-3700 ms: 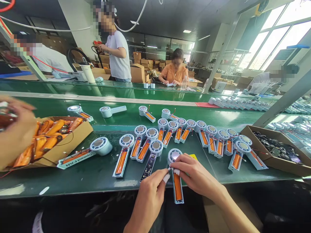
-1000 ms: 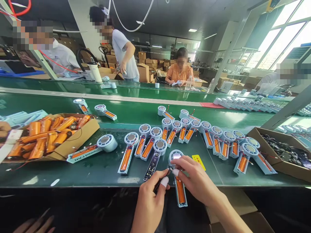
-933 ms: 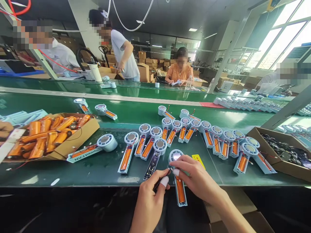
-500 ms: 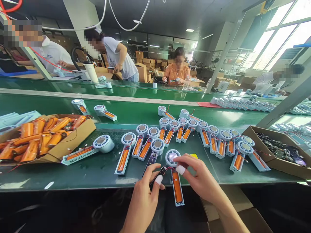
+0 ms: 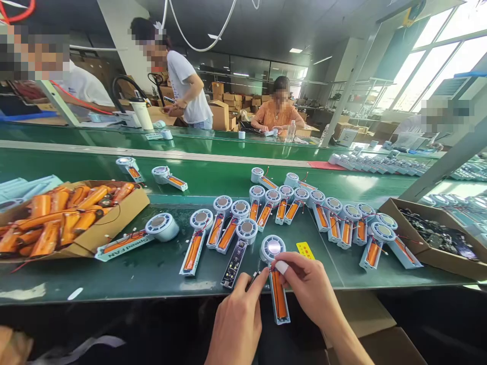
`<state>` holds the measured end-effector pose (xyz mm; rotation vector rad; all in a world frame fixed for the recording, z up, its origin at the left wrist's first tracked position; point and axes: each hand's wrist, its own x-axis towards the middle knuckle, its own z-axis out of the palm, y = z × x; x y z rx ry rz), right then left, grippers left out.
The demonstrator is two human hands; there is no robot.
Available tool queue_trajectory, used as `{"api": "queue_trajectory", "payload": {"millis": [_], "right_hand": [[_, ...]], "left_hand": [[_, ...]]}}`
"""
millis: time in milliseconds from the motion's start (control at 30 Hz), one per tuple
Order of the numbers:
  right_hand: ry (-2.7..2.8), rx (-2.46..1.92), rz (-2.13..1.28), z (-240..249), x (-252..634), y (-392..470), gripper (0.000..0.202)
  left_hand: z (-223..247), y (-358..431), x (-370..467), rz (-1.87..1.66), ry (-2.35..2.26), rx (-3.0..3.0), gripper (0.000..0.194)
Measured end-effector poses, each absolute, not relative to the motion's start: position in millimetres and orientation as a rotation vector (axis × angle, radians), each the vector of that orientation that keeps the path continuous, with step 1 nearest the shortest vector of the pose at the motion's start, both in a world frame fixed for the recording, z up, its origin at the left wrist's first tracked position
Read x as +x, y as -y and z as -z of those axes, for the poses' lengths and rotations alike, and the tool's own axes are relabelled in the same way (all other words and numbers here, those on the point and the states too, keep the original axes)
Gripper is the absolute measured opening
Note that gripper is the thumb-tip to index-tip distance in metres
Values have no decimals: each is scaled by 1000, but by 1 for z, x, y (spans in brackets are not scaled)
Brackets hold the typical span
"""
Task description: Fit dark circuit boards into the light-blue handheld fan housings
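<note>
A light-blue handheld fan (image 5: 273,249) lies at the table's front edge, its handle sticking out past the edge. Its opened handle shows an orange battery (image 5: 279,296) and thin red and black wires. My right hand (image 5: 310,284) pinches these wires at the neck, thumb and index finger together. My left hand (image 5: 240,314) is closed around a dark circuit board (image 5: 254,277), mostly hidden by the fingers, and its index fingertip reaches the same wires. Just left lies another fan (image 5: 246,230), a black circuit board (image 5: 233,266) fitted in its handle.
Rows of opened fans (image 5: 346,218) stand behind and to the right. A carton of orange batteries (image 5: 129,215) is at left, a carton of circuit boards (image 5: 395,218) at right. A yellow label (image 5: 304,250) lies beside my right hand. Several co-workers are across the green conveyor (image 5: 213,175).
My right hand moved from the fan's head down to the wires at its neck. My left hand turned over, its index finger now meeting the wires. Fans on the conveyor shifted slightly right.
</note>
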<state>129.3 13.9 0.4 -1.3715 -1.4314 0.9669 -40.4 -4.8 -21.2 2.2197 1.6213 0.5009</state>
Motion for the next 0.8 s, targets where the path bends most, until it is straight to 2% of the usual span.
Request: {"api": "queue_trajectory", "payload": {"millis": [100,233,333,433,600,700,800], "right_hand": [[1230,-1279,-1143,3,123,-21,36],[1146,-1216,-1206,6,118,-22,35],[1311,-1240,-1044,8,117,-19,25],[1549,-1254,-719,10,116,-15,15],[1767,-1247,-197,18,110,-13,25],[1824,-1266,-74,21,110,-14,27],[1842,-1267,-120,19,112,-16,26]], "left_hand": [[22,11,-39,-414,-1689,2311,72],[26,12,-40,-603,-1671,2270,67],[28,9,-40,-844,-1566,2164,58],[27,5,-38,-1014,-1479,2094,53],[24,4,-35,-1135,-1466,1957,43],[30,5,-33,-1136,-1521,1849,40],[37,5,-33,-1159,-1566,1773,40]]}}
